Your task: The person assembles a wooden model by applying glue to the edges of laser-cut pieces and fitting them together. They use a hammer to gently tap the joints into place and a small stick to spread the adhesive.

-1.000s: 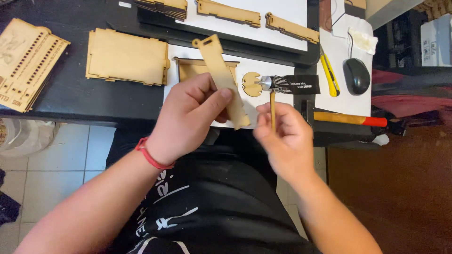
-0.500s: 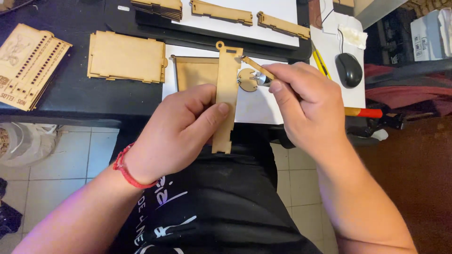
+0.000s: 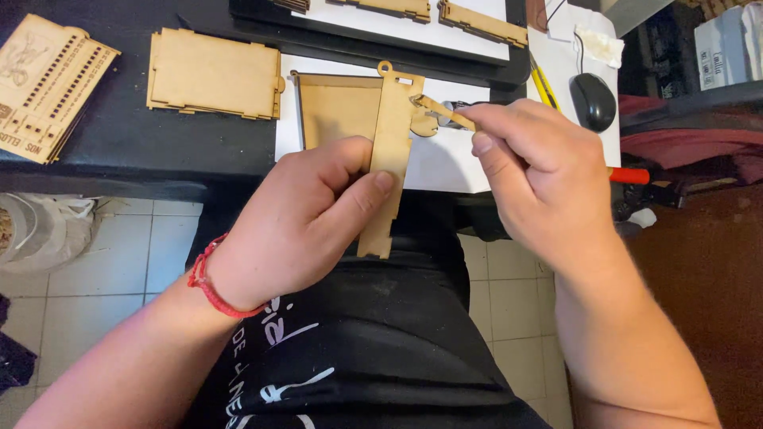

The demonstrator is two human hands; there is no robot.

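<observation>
My left hand (image 3: 306,218) grips a long, narrow laser-cut wooden strip (image 3: 391,151) with notched edges and a small ring at its top, held upright over my lap. My right hand (image 3: 540,171) pinches a thin wooden stick (image 3: 441,111) whose tip touches the strip's upper right edge. A red cord bracelet sits on my left wrist. Behind the strip lies a flat wooden panel (image 3: 334,107) on a white sheet (image 3: 445,159), with a small round wooden piece (image 3: 425,127) partly hidden by the stick.
A stack of wooden panels (image 3: 213,73) and an engraved wooden board (image 3: 48,79) lie on the black desk. More wooden strips (image 3: 481,22) rest on a far white sheet. A black mouse (image 3: 594,101), a yellow tool and an orange-handled tool (image 3: 632,175) sit at right.
My right hand has moved up and left, bringing the thin stick from beside my lap to the strip's upper edge. My left hand turned the strip upright and held it closer.
</observation>
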